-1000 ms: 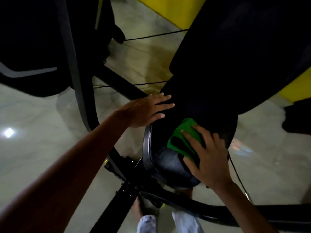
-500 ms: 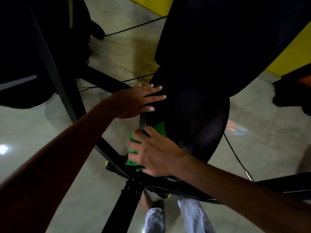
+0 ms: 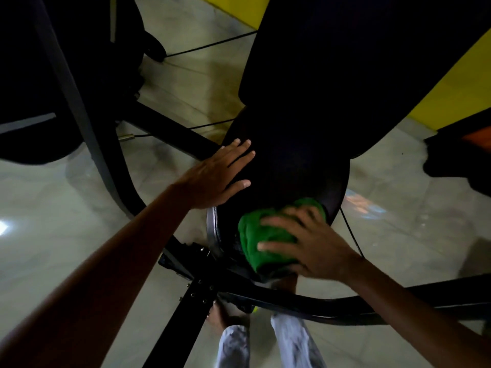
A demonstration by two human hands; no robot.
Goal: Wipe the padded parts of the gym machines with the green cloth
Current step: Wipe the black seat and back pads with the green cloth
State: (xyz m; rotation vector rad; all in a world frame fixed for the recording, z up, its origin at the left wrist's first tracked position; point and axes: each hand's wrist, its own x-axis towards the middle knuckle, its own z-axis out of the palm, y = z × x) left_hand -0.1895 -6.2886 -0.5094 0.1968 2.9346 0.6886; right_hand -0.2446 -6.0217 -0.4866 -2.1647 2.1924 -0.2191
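Right hand (image 3: 313,248) spread flat pressing green cloth (image 3: 263,243) onto black seat pad (image 3: 297,168), left hand (image 3: 215,176) open, resting flat just beside.

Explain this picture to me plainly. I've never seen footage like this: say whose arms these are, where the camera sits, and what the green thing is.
No robot here: a person wears a camera on the head, so you look down along their own arms. The left hand rests flat, fingers straight, on the side of a black padded seat of a gym machine. The right hand presses a bunched green cloth onto the seat's near end, fingers spread over it, wiping. A larger dark pad rises behind. Below are the machine's black frame, thin cables, a pale shiny floor, and the person's light trousers.
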